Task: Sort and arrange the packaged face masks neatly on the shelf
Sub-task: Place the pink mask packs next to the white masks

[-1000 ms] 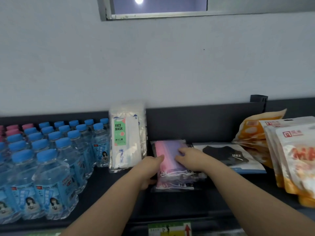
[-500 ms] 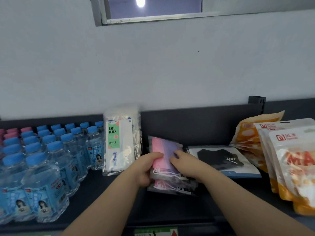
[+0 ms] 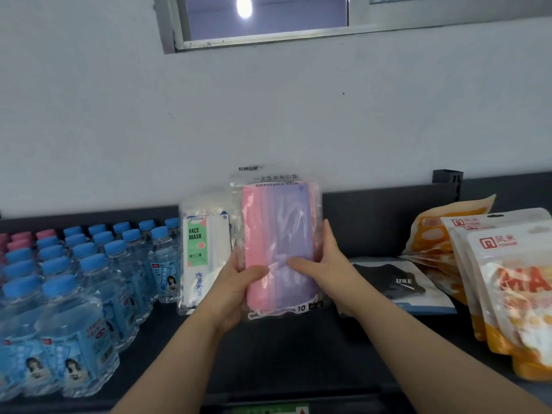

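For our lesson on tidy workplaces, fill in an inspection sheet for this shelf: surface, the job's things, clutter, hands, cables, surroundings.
Surface: dark shelf with a low back panel.
Job's things: pink-purple pack held upright; white pack standing to its left; black pack lying flat to its right.
Clutter: water bottles in rows at the left; orange pouches at the right.
Hands: left hand and right hand both grip the pink-purple pack by its sides, thumbs on its front.
Cables: nothing seen.
Surroundings: grey wall; window above.
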